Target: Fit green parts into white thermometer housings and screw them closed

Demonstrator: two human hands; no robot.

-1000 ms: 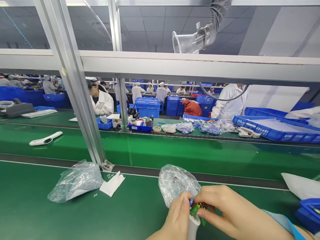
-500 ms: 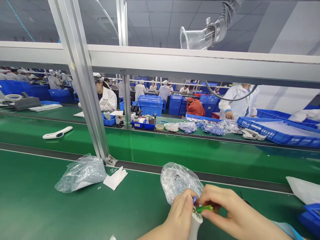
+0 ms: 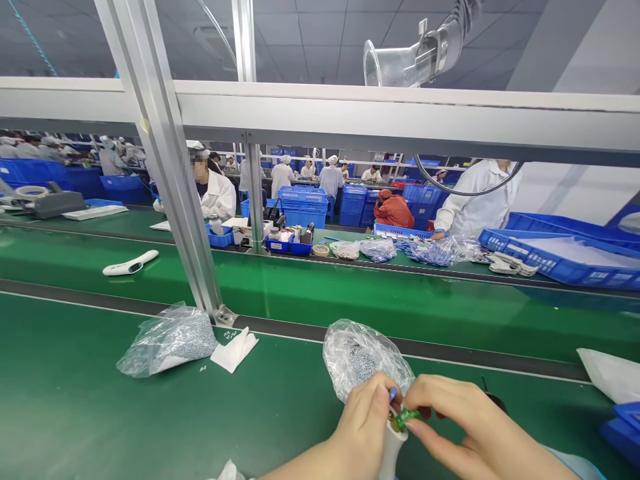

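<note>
My left hand (image 3: pixel 364 413) is closed around a white handheld housing (image 3: pixel 391 448) with an open top end. A small blue piece (image 3: pixel 393 393) shows at its fingertips; I cannot make out what it is. Between thumb and fingers, my right hand (image 3: pixel 453 413) pinches a small green circuit board (image 3: pixel 405 419) at the mouth of the housing. Part of the board sits inside the opening. Just behind both hands lies an open clear plastic bag (image 3: pixel 345 360) of small metallic parts.
To the left lie another clear bag of small parts (image 3: pixel 185 339) and a crumpled white paper (image 3: pixel 235 350). A white handheld device (image 3: pixel 131 264) rests on the green conveyor belt (image 3: pixel 300 293) beyond. A metal post (image 3: pixel 175 180) rises at left; blue bins (image 3: pixel 625 430) stand at right.
The green board has tilted and gone lower into the housing's opening, with my right hand following it. The white device on the belt has shifted to the right.
</note>
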